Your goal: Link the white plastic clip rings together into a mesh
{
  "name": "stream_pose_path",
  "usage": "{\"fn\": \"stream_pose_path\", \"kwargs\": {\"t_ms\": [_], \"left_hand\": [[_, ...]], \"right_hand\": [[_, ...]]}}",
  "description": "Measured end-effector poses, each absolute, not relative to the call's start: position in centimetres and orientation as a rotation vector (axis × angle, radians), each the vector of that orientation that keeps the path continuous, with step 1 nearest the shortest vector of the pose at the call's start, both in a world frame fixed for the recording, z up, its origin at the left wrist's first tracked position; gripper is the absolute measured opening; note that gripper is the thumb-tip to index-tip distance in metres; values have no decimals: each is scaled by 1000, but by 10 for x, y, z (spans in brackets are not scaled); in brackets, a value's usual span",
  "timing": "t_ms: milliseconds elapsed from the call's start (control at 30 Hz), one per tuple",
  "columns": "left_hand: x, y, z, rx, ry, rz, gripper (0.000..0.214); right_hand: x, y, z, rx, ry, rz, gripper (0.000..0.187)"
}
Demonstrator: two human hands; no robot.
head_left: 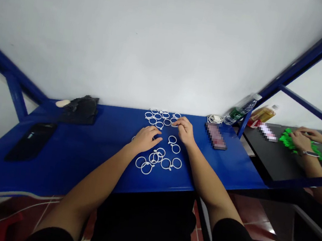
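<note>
Several white curtain rings, each with a small eyelet, lie on the blue table (110, 145). A cluster of rings (157, 116) sits near the wall, and a looser group (153, 158) is closer to my body. My left hand (147, 137) is low over the table between the groups, thumb apart from its fingers; rings partly show beside and beneath it. At the right edge of the far cluster, my right hand (185, 130) has its fingertips together at a curtain ring (174, 120). Two more rings (176, 149) lie below that hand.
A black bag (81, 110), a pale oval object (62, 103) and a dark phone (31, 141) lie left. Right are a blurred-out phone (216, 135), a white cable (215, 119) and a bottle (241, 110). Beyond the blue frame, another person's hands (303, 139) touch green pieces (287, 140).
</note>
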State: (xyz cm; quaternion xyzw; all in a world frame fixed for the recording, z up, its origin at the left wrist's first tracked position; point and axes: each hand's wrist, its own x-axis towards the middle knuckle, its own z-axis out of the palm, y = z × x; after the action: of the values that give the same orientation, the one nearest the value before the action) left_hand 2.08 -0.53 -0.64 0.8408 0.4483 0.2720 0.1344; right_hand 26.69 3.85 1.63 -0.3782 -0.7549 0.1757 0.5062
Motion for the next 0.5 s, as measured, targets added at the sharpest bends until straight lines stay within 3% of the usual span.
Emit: {"fn": "stream_pose_path", "kwargs": {"t_ms": [133,300,500], "left_hand": [[22,-7,-5,2436,1305,762,22],[21,-6,-6,2455,1310,753,23],[22,-7,-6,2455,1303,758,27]], "right_hand": [[265,37,20,-917,-1999,256,40],[263,38,15,-930,-2048,329,47],[259,35,13,-972,-2029,372,30]]}}
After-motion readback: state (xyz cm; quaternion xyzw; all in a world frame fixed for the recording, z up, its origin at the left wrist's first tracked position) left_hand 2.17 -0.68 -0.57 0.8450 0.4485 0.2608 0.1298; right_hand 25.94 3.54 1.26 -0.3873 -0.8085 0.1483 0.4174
